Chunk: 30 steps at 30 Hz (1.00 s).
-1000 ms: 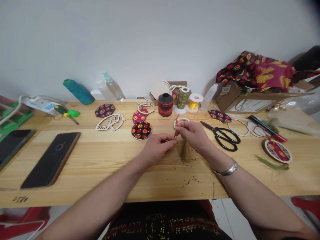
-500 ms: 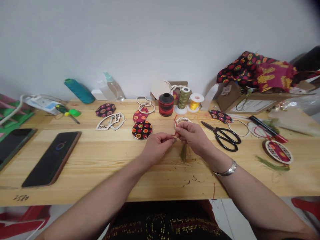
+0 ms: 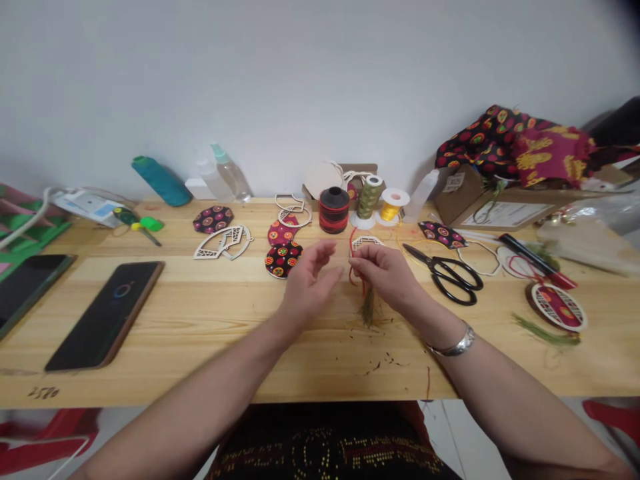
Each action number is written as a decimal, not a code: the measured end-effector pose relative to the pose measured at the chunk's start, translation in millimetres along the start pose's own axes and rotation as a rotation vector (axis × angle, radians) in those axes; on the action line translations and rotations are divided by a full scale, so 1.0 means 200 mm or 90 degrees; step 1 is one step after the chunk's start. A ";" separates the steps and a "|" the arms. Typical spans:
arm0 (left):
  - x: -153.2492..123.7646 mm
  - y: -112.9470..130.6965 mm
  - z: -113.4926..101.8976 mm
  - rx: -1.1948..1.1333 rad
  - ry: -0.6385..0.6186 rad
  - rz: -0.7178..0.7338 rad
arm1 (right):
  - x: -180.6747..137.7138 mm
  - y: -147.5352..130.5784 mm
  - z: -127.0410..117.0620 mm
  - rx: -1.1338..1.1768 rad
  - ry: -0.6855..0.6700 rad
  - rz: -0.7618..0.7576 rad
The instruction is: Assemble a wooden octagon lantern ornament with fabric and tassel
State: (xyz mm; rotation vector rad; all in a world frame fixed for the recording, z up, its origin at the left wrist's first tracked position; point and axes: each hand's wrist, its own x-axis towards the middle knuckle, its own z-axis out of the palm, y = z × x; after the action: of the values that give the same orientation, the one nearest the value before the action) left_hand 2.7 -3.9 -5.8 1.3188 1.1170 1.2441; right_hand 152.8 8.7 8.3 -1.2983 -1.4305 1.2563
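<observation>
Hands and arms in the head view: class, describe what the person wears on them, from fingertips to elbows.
Both forearms are bare: no sleeves, no gloves. The right hand has a silver metal bangle at its wrist; the left hand has nothing on its wrist. No rings can be made out.

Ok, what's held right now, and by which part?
The right hand pinches the red cord just above the green tassel; the left hand is open, holding nothing.

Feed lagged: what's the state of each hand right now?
Left hand: open, holding nothing.
Right hand: closed, pinching the red cord, green tassel hanging below.
</observation>
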 end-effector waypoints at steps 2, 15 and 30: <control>-0.01 0.01 0.02 -0.061 -0.076 -0.073 | -0.01 0.00 0.01 -0.017 0.003 -0.012; 0.00 0.03 -0.01 0.028 -0.100 -0.160 | 0.00 0.01 0.00 -0.037 -0.004 -0.013; 0.01 0.04 -0.01 -0.136 -0.085 -0.287 | -0.02 -0.03 -0.01 0.122 -0.059 0.083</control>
State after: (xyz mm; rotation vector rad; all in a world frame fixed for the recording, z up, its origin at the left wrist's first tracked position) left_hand 1.5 -2.4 2.8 0.9096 1.0783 0.8989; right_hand 154.0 4.5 15.2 -1.2324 -1.2704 1.5181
